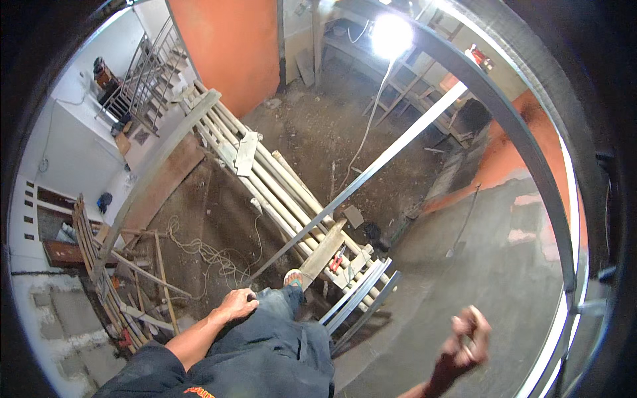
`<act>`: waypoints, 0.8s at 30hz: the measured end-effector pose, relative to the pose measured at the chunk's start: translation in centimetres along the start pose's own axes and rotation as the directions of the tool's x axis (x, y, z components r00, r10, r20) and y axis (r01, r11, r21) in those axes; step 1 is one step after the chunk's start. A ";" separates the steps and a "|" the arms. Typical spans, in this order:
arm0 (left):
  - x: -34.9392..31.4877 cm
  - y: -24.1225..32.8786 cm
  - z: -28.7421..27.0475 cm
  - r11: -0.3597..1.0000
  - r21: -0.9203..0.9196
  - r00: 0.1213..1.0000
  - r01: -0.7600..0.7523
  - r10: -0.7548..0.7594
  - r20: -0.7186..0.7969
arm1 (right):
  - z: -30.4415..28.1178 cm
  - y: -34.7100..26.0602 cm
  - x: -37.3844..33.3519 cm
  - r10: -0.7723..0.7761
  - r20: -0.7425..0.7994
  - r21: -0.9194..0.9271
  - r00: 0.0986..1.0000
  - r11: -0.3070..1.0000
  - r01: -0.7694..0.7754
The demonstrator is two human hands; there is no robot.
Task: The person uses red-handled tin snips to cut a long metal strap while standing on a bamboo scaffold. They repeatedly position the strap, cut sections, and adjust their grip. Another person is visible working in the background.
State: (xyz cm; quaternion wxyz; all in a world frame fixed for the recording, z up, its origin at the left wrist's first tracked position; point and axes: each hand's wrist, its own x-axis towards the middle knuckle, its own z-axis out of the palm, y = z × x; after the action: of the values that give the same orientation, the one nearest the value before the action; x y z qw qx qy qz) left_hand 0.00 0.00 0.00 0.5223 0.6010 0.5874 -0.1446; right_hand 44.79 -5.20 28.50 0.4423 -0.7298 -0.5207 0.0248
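Observation:
My left hand (237, 306) is beside my dark trousers (282, 335), its fingers curled inward. Whether anything is in them is hidden. To the right, my right hand (468, 339) is raised over the grey floor, slightly blurred, fingers bent toward the thumb; I cannot make out anything held. My sandalled foot (294, 278) stands on a short plank (323, 252) laid across bamboo poles (275, 179). Red-handled snips or pliers (337, 259) lie on the poles just ahead of the foot. Metal profiles (358, 296) lean at the near end of the poles.
A long pale metal bar (378, 167) runs diagonally past the poles. A dark metal beam (524, 126) and a bright lamp (391, 36) are overhead. Loose rope (209, 252) and timber (159, 275) lie below on the left. A railed staircase (149, 83) stands far left.

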 end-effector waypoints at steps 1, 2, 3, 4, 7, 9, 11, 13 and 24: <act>-0.6 0.4 0.4 0.999 0.022 1.000 0.027 -0.028 0.012 | -0.6 1.1 -0.8 0.033 0.025 -0.038 0.999 0.999 -0.032; -0.9 0.7 1.0 0.997 0.041 0.998 0.059 -0.060 0.024 | 2.1 3.1 -1.3 0.276 0.037 -0.064 0.960 0.960 -0.273; -0.4 2.5 3.6 0.997 0.041 0.996 0.067 -0.070 0.053 | 3.0 5.3 -0.9 0.363 0.085 -0.150 0.928 0.925 -0.349; 1.1 3.7 4.3 0.995 0.059 0.995 0.085 -0.088 0.051 | 5.2 7.6 -0.5 0.418 0.155 -0.251 0.895 0.893 -0.374; 2.5 5.6 7.5 0.985 0.074 0.983 0.153 -0.160 0.096 | 10.4 14.3 -2.0 0.499 0.356 -0.366 0.790 0.852 -0.374; 4.2 7.1 9.0 0.969 0.061 0.959 0.241 -0.247 0.140 | 14.2 19.4 -3.9 0.404 0.492 -0.407 0.772 0.890 -0.206; 5.7 7.4 9.8 0.963 0.128 0.961 0.238 -0.253 0.113 | 17.7 24.6 -5.8 0.425 0.594 -0.427 0.683 0.886 -0.180; 7.9 7.4 10.3 0.957 0.103 0.948 0.271 -0.284 0.143 | 21.5 29.4 -6.9 0.440 0.689 -0.484 0.576 0.871 -0.087; 15.6 8.4 16.5 0.892 -0.208 0.907 0.402 -0.419 -0.042 | 49.4 58.1 -18.0 0.716 0.679 -0.714 0.160 0.695 -0.083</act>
State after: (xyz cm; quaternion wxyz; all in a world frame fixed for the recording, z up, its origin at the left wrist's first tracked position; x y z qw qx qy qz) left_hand 18.65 -2.55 -15.20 0.5105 0.4150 0.7342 -0.1675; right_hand 54.88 7.44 -48.16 -0.1940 -0.7711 -0.4308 0.4269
